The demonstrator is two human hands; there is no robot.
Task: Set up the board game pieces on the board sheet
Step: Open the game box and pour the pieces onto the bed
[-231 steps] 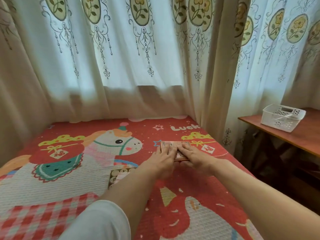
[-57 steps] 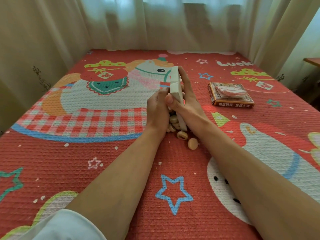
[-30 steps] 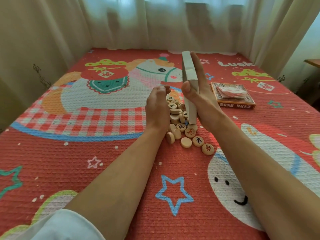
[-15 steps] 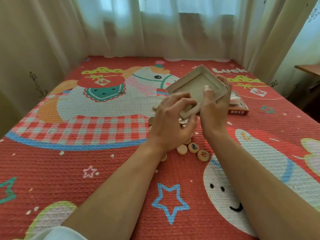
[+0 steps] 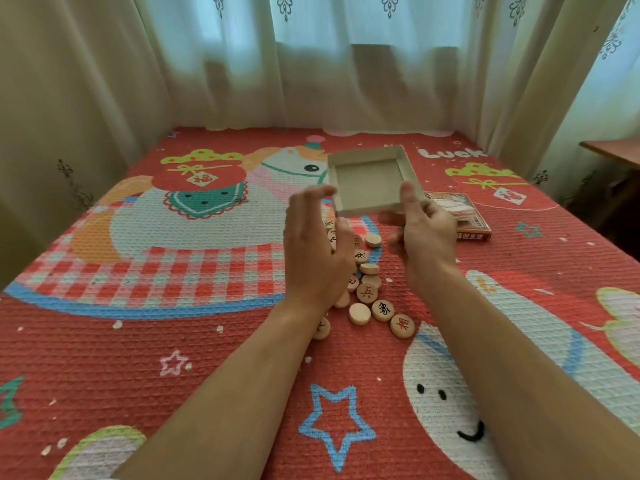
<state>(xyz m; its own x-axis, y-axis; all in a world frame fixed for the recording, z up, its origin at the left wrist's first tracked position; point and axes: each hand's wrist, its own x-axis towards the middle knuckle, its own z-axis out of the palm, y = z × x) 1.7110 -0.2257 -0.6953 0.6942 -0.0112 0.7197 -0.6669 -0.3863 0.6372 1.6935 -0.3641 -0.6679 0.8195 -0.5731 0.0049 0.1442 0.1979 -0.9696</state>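
The cardboard tray (image 5: 367, 183), on edge and pouring a second ago, is now turned open side up and empty, pinched at its near edge by the right hand (image 5: 427, 237). The left hand (image 5: 317, 247) hovers spread wide, holding nothing. The wooden pieces (image 5: 367, 292) lie heaped on the mat (image 5: 173, 323) between the wrists. At two o'clock from them sits the box (image 5: 464, 220); no board sheet is laid out yet.

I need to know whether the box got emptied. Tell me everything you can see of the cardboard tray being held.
The shallow grey-brown cardboard tray is rectangular with low folded walls, open side facing the camera, and looks empty. It is held tilted above the mat; the right hand grips its near right corner, thumb on the rim. The left hand is open beside it.
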